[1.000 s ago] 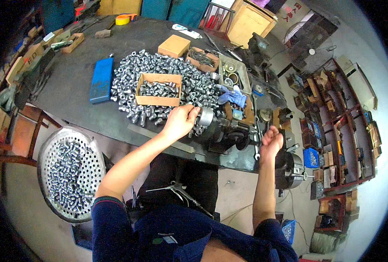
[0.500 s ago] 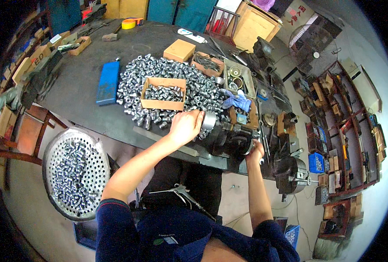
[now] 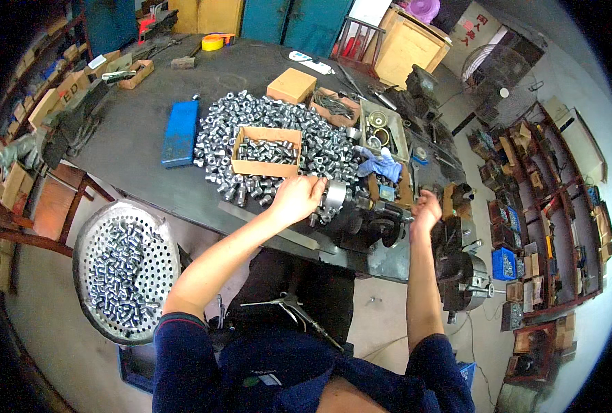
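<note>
A metal chuck [image 3: 333, 197] on a dark bench-mounted spindle fixture [image 3: 388, 227] stands at the table's near edge. My left hand [image 3: 298, 199] is closed against the chuck's left side; what its fingertips pinch is hidden. At the fixture's right end, my right hand [image 3: 425, 215] is raised with its fingers curled; what they hold is too small to make out. Beyond my left hand, an open cardboard box [image 3: 266, 167] of small metal fittings sits on a wide heap of hex fittings [image 3: 216, 148]. A blue-and-white glove [image 3: 379, 165] lies just past the fixture.
A round perforated metal pan [image 3: 158, 251] with fittings stands at lower left. On the table are a blue case [image 3: 180, 134], a closed carton [image 3: 291, 85] and a tray of rings [image 3: 383, 131]. An air gun [image 3: 296, 313] lies before me. Another chuck [image 3: 464, 281] is at right.
My right hand has risen and shifted right from the fixture's end. My left hand stays at the chuck. The whole view has shifted slightly.
</note>
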`<move>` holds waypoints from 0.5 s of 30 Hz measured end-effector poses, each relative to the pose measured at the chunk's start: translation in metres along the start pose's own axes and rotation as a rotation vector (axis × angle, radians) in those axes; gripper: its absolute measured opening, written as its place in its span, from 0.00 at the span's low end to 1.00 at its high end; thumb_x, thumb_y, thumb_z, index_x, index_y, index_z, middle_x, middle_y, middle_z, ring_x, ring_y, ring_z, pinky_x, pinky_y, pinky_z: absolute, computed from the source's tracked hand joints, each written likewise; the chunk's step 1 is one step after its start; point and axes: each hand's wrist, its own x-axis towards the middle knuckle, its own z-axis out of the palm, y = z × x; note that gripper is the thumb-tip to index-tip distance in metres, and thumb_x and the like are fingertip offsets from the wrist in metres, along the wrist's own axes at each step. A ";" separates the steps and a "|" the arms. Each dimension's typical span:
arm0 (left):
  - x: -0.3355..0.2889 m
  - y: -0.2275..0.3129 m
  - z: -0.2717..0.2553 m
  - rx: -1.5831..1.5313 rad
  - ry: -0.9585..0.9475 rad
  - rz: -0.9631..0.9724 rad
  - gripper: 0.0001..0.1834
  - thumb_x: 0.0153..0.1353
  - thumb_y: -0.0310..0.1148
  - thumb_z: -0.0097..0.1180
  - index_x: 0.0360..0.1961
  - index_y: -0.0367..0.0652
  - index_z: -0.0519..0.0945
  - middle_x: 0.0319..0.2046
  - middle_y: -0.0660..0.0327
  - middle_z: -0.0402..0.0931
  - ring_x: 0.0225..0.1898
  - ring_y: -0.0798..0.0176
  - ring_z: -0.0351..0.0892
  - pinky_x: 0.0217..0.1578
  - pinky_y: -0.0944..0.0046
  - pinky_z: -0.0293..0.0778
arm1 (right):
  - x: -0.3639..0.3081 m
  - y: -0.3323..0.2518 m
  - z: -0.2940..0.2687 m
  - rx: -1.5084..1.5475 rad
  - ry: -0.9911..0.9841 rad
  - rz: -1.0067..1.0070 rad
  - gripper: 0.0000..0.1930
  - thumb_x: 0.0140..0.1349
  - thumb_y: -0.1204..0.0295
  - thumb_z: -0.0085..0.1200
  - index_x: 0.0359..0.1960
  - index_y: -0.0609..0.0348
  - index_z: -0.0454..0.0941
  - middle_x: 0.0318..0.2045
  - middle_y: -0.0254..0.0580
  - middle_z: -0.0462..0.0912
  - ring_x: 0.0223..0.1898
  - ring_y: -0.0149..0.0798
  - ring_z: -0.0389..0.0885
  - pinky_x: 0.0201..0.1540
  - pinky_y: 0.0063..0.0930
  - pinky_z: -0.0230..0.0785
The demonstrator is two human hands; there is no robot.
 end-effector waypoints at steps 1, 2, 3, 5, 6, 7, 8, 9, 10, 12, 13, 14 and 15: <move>0.000 0.005 -0.002 -0.067 -0.010 -0.028 0.20 0.58 0.40 0.42 0.16 0.35 0.70 0.13 0.46 0.68 0.19 0.43 0.70 0.21 0.51 0.64 | -0.006 -0.010 -0.006 0.121 -0.016 -0.036 0.09 0.53 0.72 0.41 0.30 0.65 0.72 0.14 0.29 0.64 0.13 0.22 0.57 0.13 0.15 0.49; 0.000 0.010 -0.005 -0.133 -0.021 -0.058 0.21 0.57 0.41 0.42 0.15 0.35 0.70 0.13 0.47 0.68 0.19 0.44 0.71 0.22 0.51 0.64 | -0.012 -0.017 -0.013 0.241 -0.033 -0.073 0.09 0.54 0.71 0.42 0.30 0.64 0.71 0.14 0.28 0.62 0.12 0.22 0.55 0.12 0.15 0.46; -0.001 0.011 -0.007 -0.175 -0.015 -0.065 0.20 0.57 0.40 0.43 0.15 0.35 0.70 0.12 0.47 0.67 0.19 0.44 0.70 0.21 0.52 0.63 | -0.029 -0.030 -0.015 0.248 -0.057 -0.123 0.09 0.55 0.70 0.42 0.30 0.63 0.70 0.14 0.28 0.61 0.12 0.22 0.53 0.12 0.14 0.44; -0.002 0.011 -0.006 -0.247 -0.029 -0.113 0.20 0.57 0.39 0.44 0.15 0.34 0.70 0.12 0.47 0.66 0.18 0.45 0.70 0.21 0.53 0.63 | -0.055 -0.037 -0.036 0.285 -0.141 -0.156 0.09 0.57 0.69 0.41 0.29 0.62 0.70 0.14 0.27 0.60 0.12 0.21 0.52 0.12 0.13 0.43; -0.003 0.011 -0.005 -0.282 -0.035 -0.137 0.20 0.57 0.39 0.44 0.15 0.34 0.70 0.12 0.47 0.66 0.18 0.45 0.69 0.20 0.53 0.63 | -0.068 -0.035 -0.045 0.308 -0.092 -0.104 0.09 0.57 0.69 0.41 0.29 0.61 0.70 0.14 0.27 0.59 0.12 0.20 0.52 0.11 0.13 0.43; -0.003 0.012 -0.007 -0.278 -0.043 -0.136 0.20 0.57 0.39 0.44 0.15 0.34 0.70 0.12 0.47 0.66 0.18 0.45 0.69 0.20 0.54 0.62 | -0.081 -0.027 -0.058 0.299 -0.117 -0.086 0.09 0.57 0.68 0.42 0.30 0.60 0.70 0.14 0.26 0.60 0.13 0.20 0.53 0.12 0.13 0.42; -0.004 0.011 -0.008 -0.268 -0.033 -0.151 0.20 0.57 0.39 0.44 0.15 0.34 0.70 0.12 0.47 0.66 0.18 0.45 0.69 0.20 0.54 0.62 | -0.087 -0.012 -0.067 0.294 -0.152 -0.057 0.09 0.56 0.67 0.42 0.31 0.59 0.70 0.15 0.26 0.60 0.14 0.20 0.53 0.12 0.13 0.42; -0.004 0.011 -0.008 -0.263 -0.025 -0.158 0.20 0.57 0.39 0.44 0.15 0.34 0.70 0.12 0.47 0.66 0.17 0.45 0.69 0.20 0.54 0.62 | -0.088 0.003 -0.073 0.267 -0.080 0.039 0.09 0.57 0.67 0.42 0.29 0.60 0.70 0.14 0.26 0.60 0.13 0.21 0.53 0.11 0.14 0.43; -0.005 0.011 -0.007 -0.259 -0.022 -0.163 0.20 0.57 0.39 0.44 0.15 0.34 0.70 0.12 0.47 0.66 0.17 0.45 0.69 0.20 0.54 0.62 | -0.085 0.021 -0.079 0.239 -0.003 0.133 0.10 0.57 0.67 0.42 0.28 0.61 0.71 0.12 0.27 0.60 0.12 0.22 0.53 0.10 0.15 0.44; -0.004 0.011 -0.005 -0.282 -0.036 -0.175 0.20 0.56 0.39 0.45 0.15 0.34 0.70 0.12 0.47 0.66 0.17 0.45 0.69 0.20 0.54 0.63 | -0.057 0.059 -0.081 0.137 0.082 0.222 0.09 0.53 0.68 0.47 0.28 0.61 0.73 0.15 0.30 0.66 0.14 0.25 0.60 0.13 0.16 0.49; -0.002 0.013 -0.004 -0.299 -0.048 -0.174 0.20 0.56 0.39 0.45 0.15 0.34 0.70 0.11 0.47 0.66 0.17 0.45 0.70 0.19 0.54 0.63 | -0.027 0.085 -0.084 0.156 0.136 0.220 0.07 0.52 0.70 0.47 0.28 0.60 0.74 0.17 0.31 0.69 0.18 0.28 0.65 0.16 0.20 0.55; 0.001 0.020 -0.005 -0.323 -0.082 -0.192 0.20 0.56 0.39 0.45 0.15 0.34 0.70 0.12 0.47 0.66 0.17 0.46 0.70 0.20 0.54 0.63 | 0.015 0.114 -0.108 -0.071 0.246 0.147 0.07 0.52 0.71 0.47 0.27 0.59 0.76 0.19 0.30 0.72 0.22 0.29 0.69 0.20 0.23 0.60; 0.000 0.017 -0.015 -0.307 -0.078 -0.247 0.20 0.56 0.39 0.45 0.15 0.34 0.70 0.12 0.47 0.67 0.17 0.46 0.70 0.20 0.54 0.63 | 0.017 0.104 -0.074 -0.325 0.024 -0.275 0.08 0.52 0.69 0.46 0.26 0.59 0.77 0.20 0.31 0.74 0.22 0.30 0.70 0.22 0.22 0.62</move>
